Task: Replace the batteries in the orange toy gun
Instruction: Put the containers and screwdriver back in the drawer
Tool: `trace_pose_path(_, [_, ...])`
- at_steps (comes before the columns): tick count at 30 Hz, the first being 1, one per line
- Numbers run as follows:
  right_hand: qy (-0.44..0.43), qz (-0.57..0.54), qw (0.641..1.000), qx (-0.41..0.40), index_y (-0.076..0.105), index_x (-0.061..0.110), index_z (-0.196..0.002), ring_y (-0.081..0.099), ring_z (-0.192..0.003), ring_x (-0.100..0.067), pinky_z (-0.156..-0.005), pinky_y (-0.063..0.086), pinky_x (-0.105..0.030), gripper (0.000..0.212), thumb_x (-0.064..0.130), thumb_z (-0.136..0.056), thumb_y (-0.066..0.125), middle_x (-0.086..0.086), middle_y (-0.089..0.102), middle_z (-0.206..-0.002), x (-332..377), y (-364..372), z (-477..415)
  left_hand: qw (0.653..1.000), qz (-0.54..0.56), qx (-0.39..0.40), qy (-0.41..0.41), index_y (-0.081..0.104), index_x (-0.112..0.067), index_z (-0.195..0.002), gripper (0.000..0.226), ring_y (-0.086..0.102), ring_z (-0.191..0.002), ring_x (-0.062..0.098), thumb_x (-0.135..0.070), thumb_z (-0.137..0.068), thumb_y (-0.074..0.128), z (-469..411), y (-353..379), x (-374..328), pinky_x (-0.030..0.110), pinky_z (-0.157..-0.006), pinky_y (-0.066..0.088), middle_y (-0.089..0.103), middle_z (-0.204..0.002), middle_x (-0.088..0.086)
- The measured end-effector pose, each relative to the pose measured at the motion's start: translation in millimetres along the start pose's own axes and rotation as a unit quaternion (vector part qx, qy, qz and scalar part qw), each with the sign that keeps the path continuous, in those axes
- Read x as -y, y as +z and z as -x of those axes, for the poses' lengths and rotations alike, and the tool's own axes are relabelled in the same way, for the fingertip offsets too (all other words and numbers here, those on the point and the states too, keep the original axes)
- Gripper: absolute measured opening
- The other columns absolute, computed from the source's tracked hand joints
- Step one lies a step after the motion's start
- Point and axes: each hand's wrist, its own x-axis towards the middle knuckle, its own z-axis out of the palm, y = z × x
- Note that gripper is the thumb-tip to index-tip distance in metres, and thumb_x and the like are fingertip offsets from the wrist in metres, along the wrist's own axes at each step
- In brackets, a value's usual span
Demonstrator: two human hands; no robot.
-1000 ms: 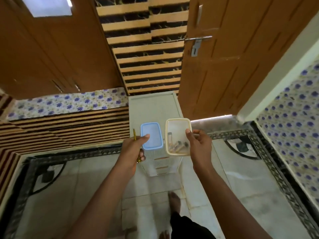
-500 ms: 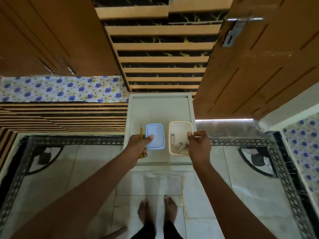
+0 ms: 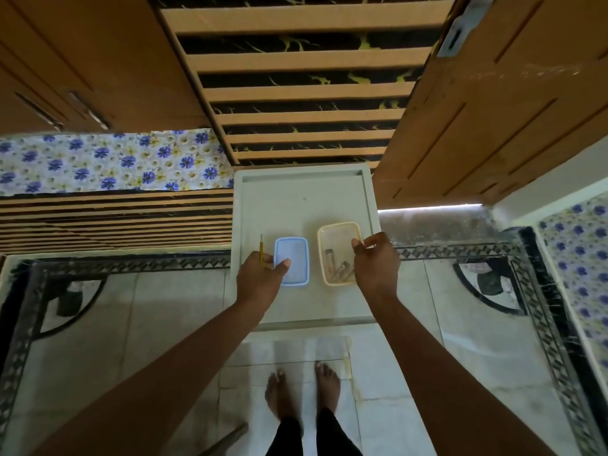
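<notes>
Head view. The white worktop [image 3: 302, 199] sits at frame centre, and I read all positions from it.

1. Left hand [image 3: 260, 279]: the fingers are curled round a thin yellow-handled tool [image 3: 261, 250], which stands out toward 12 o'clock. The thumb rests on the near left corner of the blue-lidded box [image 3: 294, 255].
2. Blue-lidded box: it sits on the worktop, slightly toward 7 o'clock of centre, with its lid on. The tool is just beside it at 9 o'clock.
3. Right hand [image 3: 376, 263]: the thumb and curled fingers pinch the right rim of the cream-rimmed clear box [image 3: 339, 238].
4. Cream-rimmed clear box: it is at 3 o'clock of the blue-lidded box, near it but apart. Several small cylindrical pieces [image 3: 337, 269] lie in its near half; they are too blurred for me to identify.
5. Orange toy gun: I cannot tell its location from this view.

Surroundings: the person's bare feet [image 3: 302, 390] stand on the tiled floor [image 3: 131, 324] at 6 o'clock. A striped wall [image 3: 296, 93] rises at 12 o'clock, a wooden door [image 3: 493, 110] at 2 o'clock and wooden cabinets [image 3: 82, 60] at 10 o'clock.
</notes>
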Motion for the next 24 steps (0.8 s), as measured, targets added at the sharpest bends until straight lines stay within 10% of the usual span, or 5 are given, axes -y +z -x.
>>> trace_pose_path(9, [-0.014,-0.001,1.0,-0.012,0.059,0.016,-0.1,0.074,-0.09,-0.029,-0.084,0.062,-0.048,0.022,0.036,-0.098,0.068,-0.01,0.072,-0.098,-13.1,2.3,3.8,0.981,-0.152,-0.054,0.11,0.067,0.0,-0.097,0.011,0.066,-0.091,0.036,-0.009,-0.094,0.061,1.3,-20.5,20.9,0.038,-0.072,0.051,0.064,-0.098,0.021])
trace_pose_path(24, [-0.058,-0.011,0.997,-0.052,0.061,0.011,-0.121,0.055,-0.095,-0.012,-0.08,0.04,-0.014,0.027,0.027,-0.1,0.066,-0.008,0.063,-0.114,-65.0,-18.9,97.9,0.961,-0.181,-0.06,0.202,0.06,0.0,-0.104,0.022,0.062,-0.098,0.036,-0.02,-0.097,0.063,13.5,-28.3,19.2,0.041,-0.069,0.049,0.061,-0.106,0.018])
